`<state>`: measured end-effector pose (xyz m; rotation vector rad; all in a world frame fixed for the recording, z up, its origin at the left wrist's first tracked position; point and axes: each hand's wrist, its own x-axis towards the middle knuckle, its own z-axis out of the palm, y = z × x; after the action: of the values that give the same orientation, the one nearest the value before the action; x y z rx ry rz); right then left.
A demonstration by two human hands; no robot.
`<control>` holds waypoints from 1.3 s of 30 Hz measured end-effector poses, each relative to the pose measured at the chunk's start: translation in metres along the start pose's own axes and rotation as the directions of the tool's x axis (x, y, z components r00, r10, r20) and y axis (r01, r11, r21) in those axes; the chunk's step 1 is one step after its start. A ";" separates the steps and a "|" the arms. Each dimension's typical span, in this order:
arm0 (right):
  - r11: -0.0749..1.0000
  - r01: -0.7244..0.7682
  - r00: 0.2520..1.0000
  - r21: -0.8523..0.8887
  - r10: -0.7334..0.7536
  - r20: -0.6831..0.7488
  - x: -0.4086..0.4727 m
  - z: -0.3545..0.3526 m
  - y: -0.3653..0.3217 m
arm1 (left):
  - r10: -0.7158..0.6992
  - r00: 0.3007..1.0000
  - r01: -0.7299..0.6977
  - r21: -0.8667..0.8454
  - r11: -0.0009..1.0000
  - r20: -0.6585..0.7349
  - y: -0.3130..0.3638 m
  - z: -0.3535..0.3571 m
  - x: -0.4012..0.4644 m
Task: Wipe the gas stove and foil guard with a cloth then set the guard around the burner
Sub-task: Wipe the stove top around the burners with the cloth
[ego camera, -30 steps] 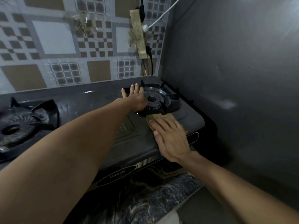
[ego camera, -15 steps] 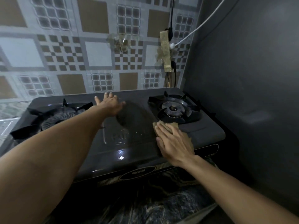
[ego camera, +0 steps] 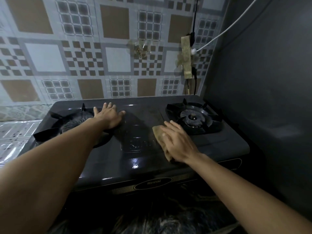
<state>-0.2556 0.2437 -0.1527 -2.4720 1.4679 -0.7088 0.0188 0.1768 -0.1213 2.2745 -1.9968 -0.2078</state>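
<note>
Your right hand (ego camera: 179, 142) presses flat on the tan cloth (ego camera: 159, 135) at 7 o'clock from the round right burner (ego camera: 192, 117); your left hand (ego camera: 108, 115) lies spread on the glossy black stove (ego camera: 128, 159).

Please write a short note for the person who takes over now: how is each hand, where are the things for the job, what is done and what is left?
Left hand: flat on the stove top, fingers straight, beside the left burner; holds nothing.
Right hand: fingers straight, pressing the cloth onto the stove top just in front-left of the right burner.
Foil guard: seems to lie flat on the counter left of the stove, not around any burner.
Done: wiping of the stove is under way; I cannot tell how much is clean.
Left: finish the stove, wipe the guard, set it around the burner.
</note>
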 end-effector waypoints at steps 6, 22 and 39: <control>0.936 0.204 0.953 -0.287 -0.123 0.277 0.006 0.006 0.013 | 0.050 0.997 -0.056 -0.095 0.994 -0.064 -0.020 0.010 0.001; 0.896 -0.177 0.900 -0.407 0.315 0.302 0.178 0.053 0.013 | 0.024 0.996 -0.039 -0.172 0.984 -0.089 -0.034 0.016 0.010; 0.911 0.358 0.874 -0.206 -0.249 0.416 0.179 0.088 -0.069 | -0.003 0.993 -0.031 -0.282 0.959 -0.119 -0.033 0.014 0.003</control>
<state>-0.0883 0.1161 -0.1474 -2.8809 1.1015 -0.0377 0.0487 0.1777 -0.1409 2.0443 -1.7937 -0.3268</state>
